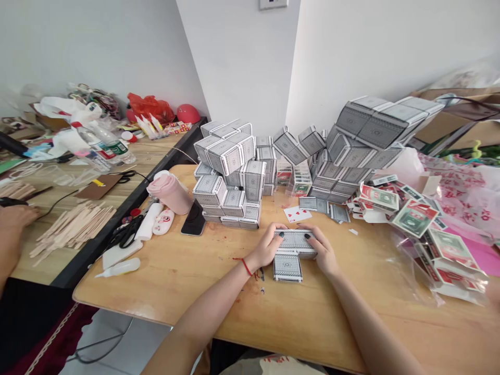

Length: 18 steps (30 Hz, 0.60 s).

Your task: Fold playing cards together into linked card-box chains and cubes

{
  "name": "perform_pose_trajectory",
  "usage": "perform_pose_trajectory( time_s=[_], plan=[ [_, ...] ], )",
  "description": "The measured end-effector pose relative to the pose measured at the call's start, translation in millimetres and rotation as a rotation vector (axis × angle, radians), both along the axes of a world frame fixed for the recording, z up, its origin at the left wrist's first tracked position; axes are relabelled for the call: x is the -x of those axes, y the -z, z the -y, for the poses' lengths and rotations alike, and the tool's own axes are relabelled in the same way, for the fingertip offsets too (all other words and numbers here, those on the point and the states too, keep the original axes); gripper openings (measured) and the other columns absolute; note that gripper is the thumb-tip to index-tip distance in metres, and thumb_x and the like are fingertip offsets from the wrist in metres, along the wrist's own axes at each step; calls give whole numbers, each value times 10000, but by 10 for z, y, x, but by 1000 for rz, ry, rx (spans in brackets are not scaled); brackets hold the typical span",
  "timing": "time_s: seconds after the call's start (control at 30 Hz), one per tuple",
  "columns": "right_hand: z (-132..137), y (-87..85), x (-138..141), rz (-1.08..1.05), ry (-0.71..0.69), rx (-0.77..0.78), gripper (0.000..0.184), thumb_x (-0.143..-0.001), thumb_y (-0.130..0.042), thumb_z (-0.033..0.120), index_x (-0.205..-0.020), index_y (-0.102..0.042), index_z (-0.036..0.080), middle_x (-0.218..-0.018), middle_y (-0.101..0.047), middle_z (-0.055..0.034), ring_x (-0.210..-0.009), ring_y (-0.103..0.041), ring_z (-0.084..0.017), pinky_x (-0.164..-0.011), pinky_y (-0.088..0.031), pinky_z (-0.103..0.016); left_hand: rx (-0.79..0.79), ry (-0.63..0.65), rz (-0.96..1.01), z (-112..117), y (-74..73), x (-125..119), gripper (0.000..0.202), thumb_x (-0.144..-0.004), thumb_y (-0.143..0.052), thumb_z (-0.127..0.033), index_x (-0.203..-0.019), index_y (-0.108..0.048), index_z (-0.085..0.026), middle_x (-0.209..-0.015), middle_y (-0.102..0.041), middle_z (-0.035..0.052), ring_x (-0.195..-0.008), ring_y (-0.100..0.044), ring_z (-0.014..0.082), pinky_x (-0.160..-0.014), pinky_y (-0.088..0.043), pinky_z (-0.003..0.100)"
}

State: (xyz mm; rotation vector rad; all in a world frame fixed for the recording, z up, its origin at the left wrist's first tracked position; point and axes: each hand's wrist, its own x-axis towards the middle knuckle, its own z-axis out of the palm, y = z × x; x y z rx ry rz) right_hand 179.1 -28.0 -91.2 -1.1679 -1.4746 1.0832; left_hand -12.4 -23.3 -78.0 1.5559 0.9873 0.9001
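Note:
Both my hands grip a block folded from grey-patterned playing cards (294, 239) near the middle of the table. My left hand (269, 246) is closed around its left end, thumb on top. At the right end my right hand (322, 249) holds it the same way. Directly in front, a similar square card block (288, 267) touches or joins the held one; I cannot tell which. Behind my hands lie a heart playing card (297, 214) and a few face-down cards (339, 212). Stacks of card blocks rise on the left (230, 177) and right (351, 156).
Opened card boxes (416, 217) and plastic wrap spread at the right. Left of the stacks are a phone (194, 219), a pink cup (170, 191), black scissors (127, 232) and a glue bottle (119, 267). A neighbouring table holds wooden sticks (74, 226) and another person's hand (13, 224).

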Motion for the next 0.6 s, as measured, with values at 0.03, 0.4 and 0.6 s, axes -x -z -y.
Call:
perform_pose_trajectory(
  time_s=[0.03,0.4,0.6],
  plan=[
    [-2,8,-5,-47,4,13,363,-793,-481,336,-1140,-526,236,-1031,-589,-42,-960,-532,-225,-837,-401,-349,-16,-11,4,4,3,0,256,-896,-352,-275,-1118,-434,-178,-1154,-495,85,-1081,-468,194,-964,-356,345],
    [-19,-52,-83,27,-14,-80,234,-820,-488,320,-991,-622,235,-1081,-578,-71,-1052,-509,-244,-923,-367,-386,-131,225,-284,430,-214,259,1094,-588,-623,-664,-1426,-49,-256,-1492,148,101,-1360,67,373,-1094,-112,519],
    [32,-88,-42,60,-135,0,369,-807,-515,388,-1145,-508,241,-1093,-545,-61,-1006,-518,-239,-892,-397,-371,-298,225,-387,407,-146,276,1160,-509,-746,-566,-1409,-106,-209,-1471,192,139,-1355,89,383,-1089,-133,520]
  ],
)
